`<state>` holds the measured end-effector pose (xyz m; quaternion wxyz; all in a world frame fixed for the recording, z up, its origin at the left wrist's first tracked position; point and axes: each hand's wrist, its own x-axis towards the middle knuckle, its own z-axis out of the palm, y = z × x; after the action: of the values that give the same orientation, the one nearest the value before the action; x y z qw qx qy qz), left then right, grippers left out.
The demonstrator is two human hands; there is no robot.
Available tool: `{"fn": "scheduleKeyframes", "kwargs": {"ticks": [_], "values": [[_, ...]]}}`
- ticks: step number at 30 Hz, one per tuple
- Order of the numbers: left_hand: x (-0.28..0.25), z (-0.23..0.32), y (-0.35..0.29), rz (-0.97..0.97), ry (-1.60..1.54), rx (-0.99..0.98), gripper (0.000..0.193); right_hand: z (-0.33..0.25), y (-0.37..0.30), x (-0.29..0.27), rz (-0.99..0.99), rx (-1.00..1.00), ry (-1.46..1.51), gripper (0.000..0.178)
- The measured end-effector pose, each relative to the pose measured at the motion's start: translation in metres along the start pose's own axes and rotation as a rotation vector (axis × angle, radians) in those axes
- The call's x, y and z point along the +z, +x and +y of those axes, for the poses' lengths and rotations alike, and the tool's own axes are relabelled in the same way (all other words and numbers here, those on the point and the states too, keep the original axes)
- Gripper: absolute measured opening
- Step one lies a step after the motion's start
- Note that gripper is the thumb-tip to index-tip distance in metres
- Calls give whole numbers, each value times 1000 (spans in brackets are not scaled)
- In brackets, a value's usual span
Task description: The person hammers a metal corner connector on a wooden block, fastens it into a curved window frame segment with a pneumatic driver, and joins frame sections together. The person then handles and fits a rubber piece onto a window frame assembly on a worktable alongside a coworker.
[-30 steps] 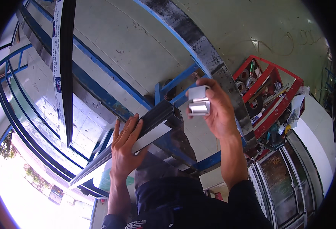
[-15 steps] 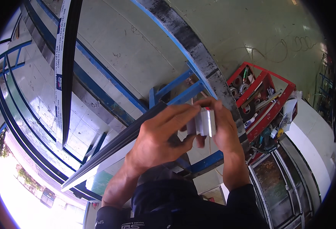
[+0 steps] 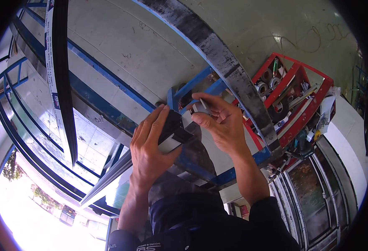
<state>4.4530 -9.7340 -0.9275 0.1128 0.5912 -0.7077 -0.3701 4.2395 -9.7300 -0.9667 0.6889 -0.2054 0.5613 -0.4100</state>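
Observation:
My left hand [image 3: 150,146] grips the near end of a long dark aluminium profile [image 3: 108,184] that runs down to the lower left. My right hand [image 3: 219,123] pinches a small silver metal bracket [image 3: 200,107] right at the profile's end face, its fingers curled over it. Most of the bracket is hidden by my fingers. Both hands sit over a blue metal frame [image 3: 192,88] on the pale work surface.
A long black profile [image 3: 62,83] with a printed strip lies at the upper left. A wide grey metal bar [image 3: 230,71] arcs past my right hand. A red tool rack [image 3: 292,96] with rolls and tools stands at the right. Blue frame bars cross the left.
My left hand slid up along the profile to its end and now grips it there. My right hand brought the bracket down from open view to the profile's end.

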Motion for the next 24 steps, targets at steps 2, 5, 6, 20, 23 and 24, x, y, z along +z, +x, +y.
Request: {"fn": "scheduleKeyframes", "kwargs": {"ticks": [2, 5, 6, 20, 23, 24], "values": [[2, -4, -4, 44, -46, 16, 89, -4, 3, 2, -27, 38, -57, 54], [5, -7, -4, 63, -53, 36, 78, -8, 4, 1, -39, 45, -66, 51], [6, -7, -4, 62, -53, 33, 78, -7, 4, 1, -40, 48, -67, 51], [5, -8, -3, 53, -41, 77, 73, -16, 3, -17, -256, 187, -53, 59], [5, -8, -3, 42, -46, 72, 74, 0, 2, -18, -252, 70, 18, 56], [4, -7, -3, 44, -45, 71, 74, 3, 2, -20, -255, 69, 17, 56]]}}
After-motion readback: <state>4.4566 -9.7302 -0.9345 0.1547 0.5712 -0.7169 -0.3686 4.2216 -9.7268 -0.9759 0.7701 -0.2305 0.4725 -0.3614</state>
